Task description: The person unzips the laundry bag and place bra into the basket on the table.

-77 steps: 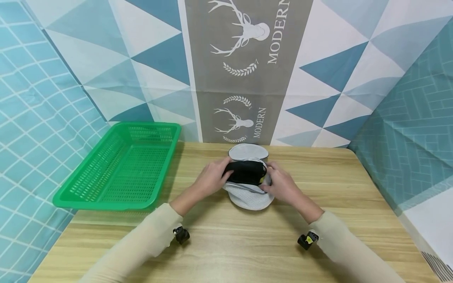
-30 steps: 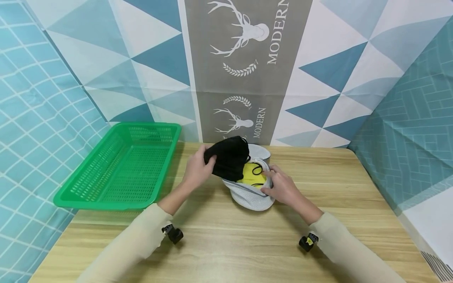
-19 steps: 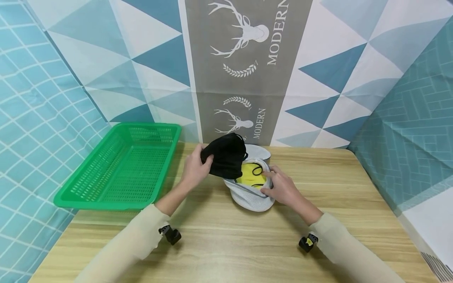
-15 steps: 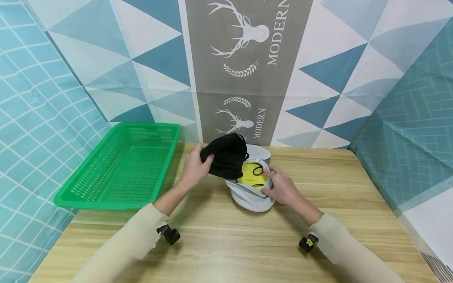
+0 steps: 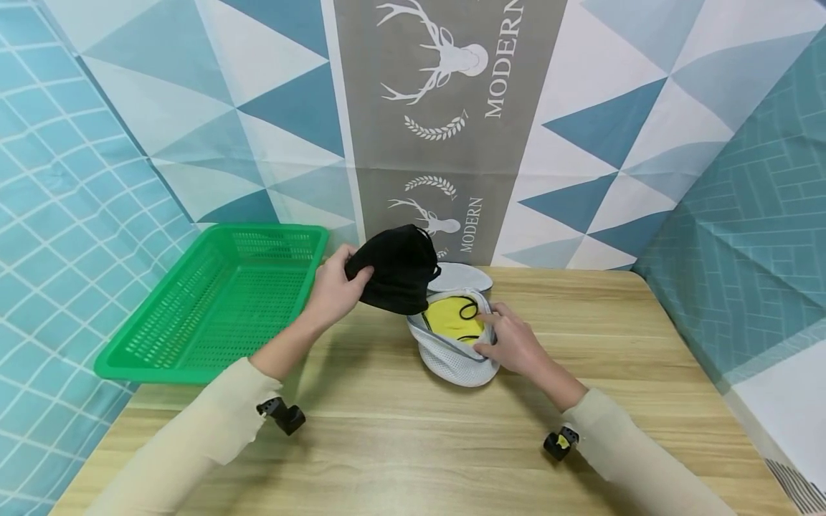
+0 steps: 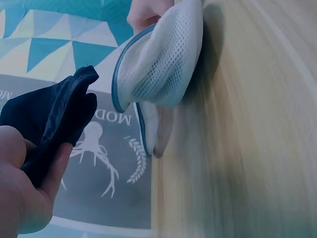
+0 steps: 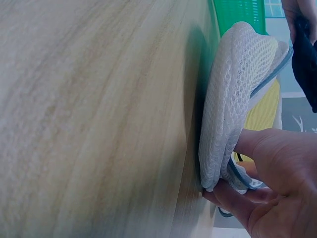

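Note:
My left hand [image 5: 334,290] pinches a black cloth face mask [image 5: 400,269] by its left edge, with thin ear loops at the far side. The mask is held up above the table, to the left of a white mesh laundry bag [image 5: 454,364]. Inside that bag lies a yellow cloth piece [image 5: 448,319] with black loops, like another mask. My right hand [image 5: 515,344] grips the bag's right rim between thumb and fingers, seen also in the right wrist view, where the mesh [image 7: 233,94] bulges. The bag's round lid [image 5: 461,276] is folded back behind it.
A green plastic basket [image 5: 293,337] with perforated sides stands at the left of the wooden table [image 5: 413,444], close to my left hand. A patterned cloth backdrop [image 5: 445,158] rises behind the table, with tile-print cloth [image 5: 51,236] on the left.
My left hand has drawn the black mask out of the bag, up and to the left, uncovering the yellow piece. My right hand has stayed at the rim.

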`<state>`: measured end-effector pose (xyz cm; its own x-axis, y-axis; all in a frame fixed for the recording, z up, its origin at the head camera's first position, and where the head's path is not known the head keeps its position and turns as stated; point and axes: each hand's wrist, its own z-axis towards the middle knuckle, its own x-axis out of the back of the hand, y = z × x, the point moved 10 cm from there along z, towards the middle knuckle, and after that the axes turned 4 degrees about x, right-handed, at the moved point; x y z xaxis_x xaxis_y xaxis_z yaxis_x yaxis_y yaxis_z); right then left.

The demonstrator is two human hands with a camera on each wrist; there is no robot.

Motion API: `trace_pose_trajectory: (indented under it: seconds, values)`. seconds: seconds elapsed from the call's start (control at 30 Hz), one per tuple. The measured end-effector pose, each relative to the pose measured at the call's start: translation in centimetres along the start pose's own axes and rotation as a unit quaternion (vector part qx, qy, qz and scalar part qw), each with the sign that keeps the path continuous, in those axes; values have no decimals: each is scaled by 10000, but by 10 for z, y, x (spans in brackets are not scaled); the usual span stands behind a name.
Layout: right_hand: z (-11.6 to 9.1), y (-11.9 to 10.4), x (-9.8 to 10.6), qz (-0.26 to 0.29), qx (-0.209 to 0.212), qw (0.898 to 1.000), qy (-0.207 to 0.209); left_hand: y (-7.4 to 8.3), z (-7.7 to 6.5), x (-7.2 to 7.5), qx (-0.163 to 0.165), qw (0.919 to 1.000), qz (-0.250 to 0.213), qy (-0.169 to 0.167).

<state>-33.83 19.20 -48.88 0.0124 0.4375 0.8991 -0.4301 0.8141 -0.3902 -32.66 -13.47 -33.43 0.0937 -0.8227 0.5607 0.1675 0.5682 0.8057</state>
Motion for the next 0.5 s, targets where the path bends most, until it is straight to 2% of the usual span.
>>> trace_pose_trajectory:
  seconds: [0.13, 0.5]
  values:
    - [-2, -7, 6, 39, 9, 10000, 11, 3, 1, 7, -26, 9999, 1, -98]
    - [-2, -5, 5, 25, -36, 10000, -39, 0, 1, 23, 129, 9997, 28, -196]
